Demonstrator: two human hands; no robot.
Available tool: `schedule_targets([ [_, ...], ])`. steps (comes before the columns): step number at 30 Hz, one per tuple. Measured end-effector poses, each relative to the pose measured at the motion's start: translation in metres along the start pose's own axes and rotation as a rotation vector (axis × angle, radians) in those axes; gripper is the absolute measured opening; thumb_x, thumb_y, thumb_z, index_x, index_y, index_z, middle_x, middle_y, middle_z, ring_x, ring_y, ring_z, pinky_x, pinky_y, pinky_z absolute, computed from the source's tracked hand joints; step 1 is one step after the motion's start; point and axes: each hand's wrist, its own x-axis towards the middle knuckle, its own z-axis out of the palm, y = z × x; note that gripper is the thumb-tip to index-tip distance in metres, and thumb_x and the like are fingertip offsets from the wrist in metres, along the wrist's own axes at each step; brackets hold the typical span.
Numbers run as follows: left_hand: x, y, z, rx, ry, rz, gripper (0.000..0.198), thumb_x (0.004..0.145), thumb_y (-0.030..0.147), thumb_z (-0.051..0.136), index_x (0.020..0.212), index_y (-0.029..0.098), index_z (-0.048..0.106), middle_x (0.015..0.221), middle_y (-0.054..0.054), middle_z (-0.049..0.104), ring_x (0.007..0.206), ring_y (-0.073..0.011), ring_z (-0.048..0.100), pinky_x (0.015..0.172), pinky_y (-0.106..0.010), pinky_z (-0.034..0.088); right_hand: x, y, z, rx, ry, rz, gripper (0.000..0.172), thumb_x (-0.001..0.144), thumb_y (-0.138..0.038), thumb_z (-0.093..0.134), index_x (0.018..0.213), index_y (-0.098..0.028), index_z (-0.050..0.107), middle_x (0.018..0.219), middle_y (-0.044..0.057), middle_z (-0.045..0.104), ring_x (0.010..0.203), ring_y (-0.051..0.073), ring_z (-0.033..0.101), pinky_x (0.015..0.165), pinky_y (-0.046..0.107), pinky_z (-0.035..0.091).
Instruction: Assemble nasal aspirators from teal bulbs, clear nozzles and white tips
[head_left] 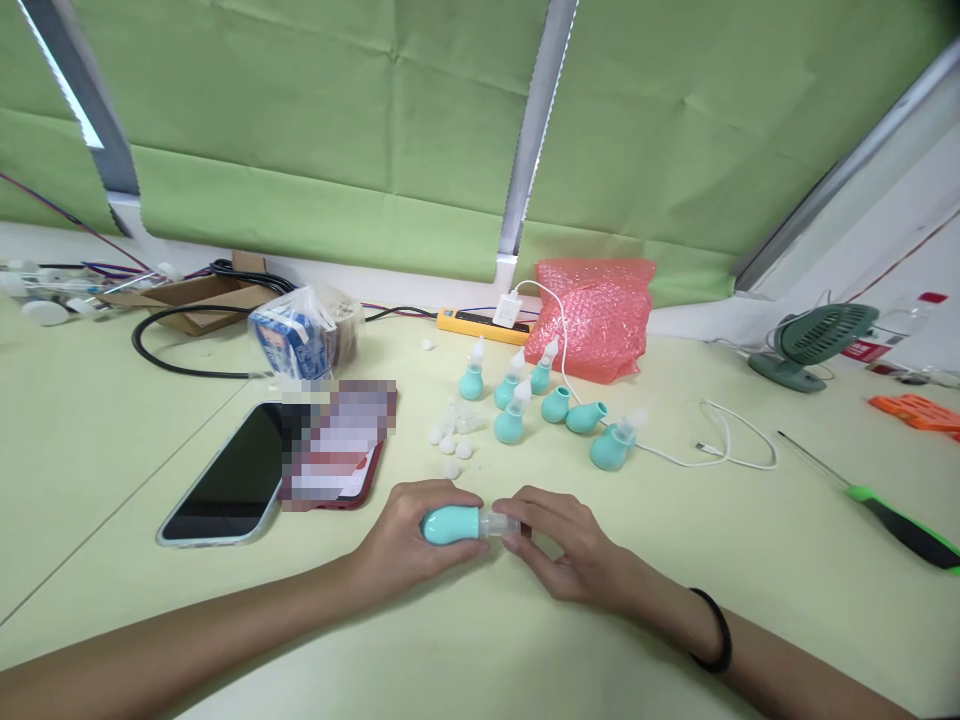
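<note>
My left hand (409, 535) is closed round a teal rubber bulb (451, 525), which lies sideways near the table's front. The fingers of my right hand (562, 540) pinch the clear plastic nozzle (496, 525) at the bulb's right end, and the two parts meet end to end. Beyond my hands stand several teal bulbs with clear nozzles, one of them a nasal aspirator (511, 422). Among them are two bare bulbs, an upright one (555, 405) and a tilted one (586, 417). Several small white round pieces (448, 445) lie to their left, beside some clear plastic parts (469, 418).
Two phones, one black-screened (229, 480) and one red-edged (364, 470), lie at left. Behind are a bagged blue package (292, 335), a yellow power strip (472, 325) and pink bubble wrap (596, 320). A white cable (675, 460), screwdriver (892, 520) and green fan (825, 335) are at right.
</note>
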Motion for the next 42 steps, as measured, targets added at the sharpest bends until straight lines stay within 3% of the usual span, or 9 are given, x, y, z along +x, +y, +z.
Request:
schedule_targets([
  [4, -0.001, 0.0, 0.0, 0.061, 0.038, 0.054, 0.02, 0.066, 0.024, 0.064, 0.083, 0.015, 0.061, 0.065, -0.001, 0.059, 0.056, -0.0115, 0.053, 0.052, -0.021, 0.04, 0.003, -0.006, 0.003, 0.239, 0.021, 0.205, 0.019, 0.08, -0.02, 0.046, 0.096, -0.017, 0.055, 0.074, 0.005, 0.057, 0.058, 0.012, 0.051, 0.05, 0.023, 0.045],
  [10, -0.002, 0.004, -0.001, 0.196, 0.024, 0.161, 0.018, 0.071, 0.025, 0.058, 0.085, 0.012, 0.059, 0.064, -0.004, 0.058, 0.056, -0.0128, 0.053, 0.05, -0.021, 0.041, 0.006, -0.012, 0.002, 0.682, -0.082, 0.575, 0.024, 0.08, -0.032, 0.048, 0.086, -0.012, 0.06, 0.056, -0.001, 0.048, 0.041, 0.007, 0.043, 0.038, 0.02, 0.04],
  [16, -0.005, 0.007, 0.0, 0.295, 0.007, 0.28, 0.019, 0.077, 0.025, 0.052, 0.088, 0.011, 0.058, 0.063, -0.004, 0.056, 0.053, -0.0114, 0.05, 0.048, -0.02, 0.041, 0.01, -0.011, 0.002, 0.969, -0.136, 0.761, 0.031, 0.073, -0.04, 0.055, 0.076, -0.01, 0.061, 0.047, -0.003, 0.046, 0.038, 0.007, 0.045, 0.033, 0.017, 0.04],
  [20, -0.005, 0.005, 0.002, 0.294, 0.042, 0.265, 0.019, 0.077, 0.026, 0.053, 0.089, 0.013, 0.057, 0.065, -0.004, 0.056, 0.054, -0.0113, 0.051, 0.049, -0.02, 0.041, 0.011, -0.009, 0.004, 1.057, -0.152, 0.835, 0.031, 0.071, -0.041, 0.057, 0.072, -0.01, 0.06, 0.049, -0.002, 0.05, 0.038, 0.008, 0.049, 0.034, 0.018, 0.042],
  [25, -0.003, 0.008, 0.001, 0.239, 0.026, 0.234, 0.017, 0.073, 0.024, 0.056, 0.086, 0.013, 0.059, 0.063, -0.004, 0.058, 0.054, -0.0124, 0.052, 0.049, -0.021, 0.041, 0.015, -0.004, -0.001, 0.895, -0.144, 0.745, 0.032, 0.078, -0.04, 0.048, 0.074, -0.011, 0.061, 0.053, 0.001, 0.054, 0.042, 0.009, 0.051, 0.04, 0.021, 0.044],
  [30, -0.002, 0.011, -0.001, 0.182, 0.084, 0.226, 0.018, 0.069, 0.024, 0.058, 0.081, 0.011, 0.062, 0.065, -0.007, 0.058, 0.058, -0.0152, 0.053, 0.052, -0.025, 0.043, 0.033, 0.013, -0.006, 0.303, 0.049, 0.437, 0.027, 0.08, -0.027, 0.046, 0.104, -0.017, 0.054, 0.091, 0.007, 0.057, 0.074, 0.015, 0.055, 0.061, 0.028, 0.049],
  [33, -0.002, 0.011, -0.002, 0.12, 0.09, 0.167, 0.018, 0.068, 0.022, 0.059, 0.08, 0.01, 0.063, 0.066, -0.007, 0.057, 0.057, -0.015, 0.052, 0.053, -0.025, 0.043, 0.045, 0.027, 0.004, 0.023, 0.026, 0.315, 0.032, 0.079, -0.021, 0.046, 0.111, -0.015, 0.049, 0.086, 0.008, 0.057, 0.067, 0.014, 0.053, 0.059, 0.028, 0.047],
  [38, -0.003, 0.008, -0.001, 0.092, 0.104, 0.095, 0.025, 0.069, 0.024, 0.059, 0.09, 0.011, 0.063, 0.057, -0.003, 0.054, 0.049, -0.0113, 0.047, 0.047, -0.023, 0.038, 0.057, 0.043, 0.025, -0.111, 0.022, 0.288, 0.012, 0.077, -0.021, 0.051, 0.081, -0.014, 0.059, 0.068, 0.004, 0.055, 0.06, 0.015, 0.052, 0.055, 0.028, 0.042],
  [42, -0.002, 0.008, -0.002, 0.052, 0.106, 0.04, 0.021, 0.068, 0.024, 0.06, 0.084, 0.012, 0.065, 0.061, -0.004, 0.058, 0.052, -0.012, 0.051, 0.05, -0.022, 0.04, 0.053, 0.044, 0.023, -0.098, 0.085, 0.303, 0.014, 0.077, -0.022, 0.051, 0.066, -0.014, 0.057, 0.06, 0.002, 0.053, 0.054, 0.012, 0.048, 0.052, 0.025, 0.04],
])
